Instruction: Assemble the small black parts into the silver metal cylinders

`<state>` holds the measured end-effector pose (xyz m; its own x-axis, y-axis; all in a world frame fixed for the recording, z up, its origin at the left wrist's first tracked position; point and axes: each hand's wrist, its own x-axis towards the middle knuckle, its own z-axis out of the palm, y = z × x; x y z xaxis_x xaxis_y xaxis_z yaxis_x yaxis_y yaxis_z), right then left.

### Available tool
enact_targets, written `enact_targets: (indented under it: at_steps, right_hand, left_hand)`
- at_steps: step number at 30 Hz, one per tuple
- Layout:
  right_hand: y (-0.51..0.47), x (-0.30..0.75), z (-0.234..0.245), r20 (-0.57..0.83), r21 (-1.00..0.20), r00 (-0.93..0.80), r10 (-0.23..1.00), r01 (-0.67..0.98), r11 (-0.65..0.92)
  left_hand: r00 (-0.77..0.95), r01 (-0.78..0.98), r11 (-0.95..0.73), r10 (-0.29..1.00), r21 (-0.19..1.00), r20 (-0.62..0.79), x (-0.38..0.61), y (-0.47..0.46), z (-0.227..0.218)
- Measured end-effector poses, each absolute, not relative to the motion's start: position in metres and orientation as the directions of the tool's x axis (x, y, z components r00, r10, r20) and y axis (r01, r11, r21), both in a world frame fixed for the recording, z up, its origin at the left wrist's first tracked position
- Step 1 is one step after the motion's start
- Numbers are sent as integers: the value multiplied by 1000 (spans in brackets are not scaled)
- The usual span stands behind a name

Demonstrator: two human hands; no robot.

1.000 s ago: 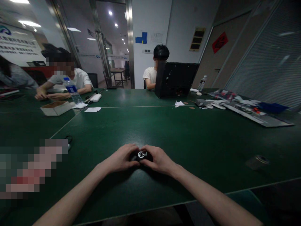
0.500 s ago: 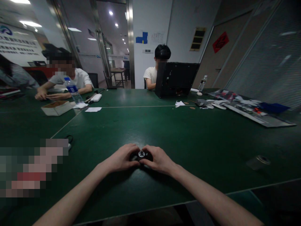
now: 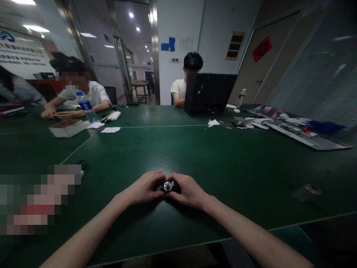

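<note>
My left hand [image 3: 147, 186] and my right hand [image 3: 188, 190] meet low in the middle of the view, over the green table [image 3: 167, 149]. Their fingers and thumbs are closed from both sides around a small dark object with a silver round face [image 3: 167, 186]. Dark marks or holes show in that face, which points up towards me. Most of the object's body is hidden by my fingers, so its exact kind cannot be made out.
A small cylindrical container [image 3: 308, 192] stands to the right. Farther off are an open box [image 3: 68, 128], a water bottle [image 3: 87, 108], a black case [image 3: 210, 95], paper scraps [image 3: 213, 123] and a tray of parts [image 3: 309, 136]. Co-workers sit across the table.
The silver face has tipped more towards me and sits slightly lower between my fingers. Both hands have kept nearly the same place and grip.
</note>
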<state>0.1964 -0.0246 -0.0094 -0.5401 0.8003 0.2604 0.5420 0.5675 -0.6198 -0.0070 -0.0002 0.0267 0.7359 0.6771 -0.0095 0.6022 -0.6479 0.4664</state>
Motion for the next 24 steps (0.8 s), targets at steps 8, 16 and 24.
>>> enact_targets:
  at_steps: [8,16,24]
  right_hand:
    - [-25,196,-11,316,-594,-579,752,497,633]
    - [-26,196,-8,272,-666,-519,810,506,548]
    - [-16,195,-10,67,-970,-396,916,189,153]
  left_hand:
    - [738,600,-639,674,482,-26,-7,0,27]
    - [750,578,-657,662,484,3,-7,-1,29]
    - [684,565,-574,728,592,54,-9,-4,30]
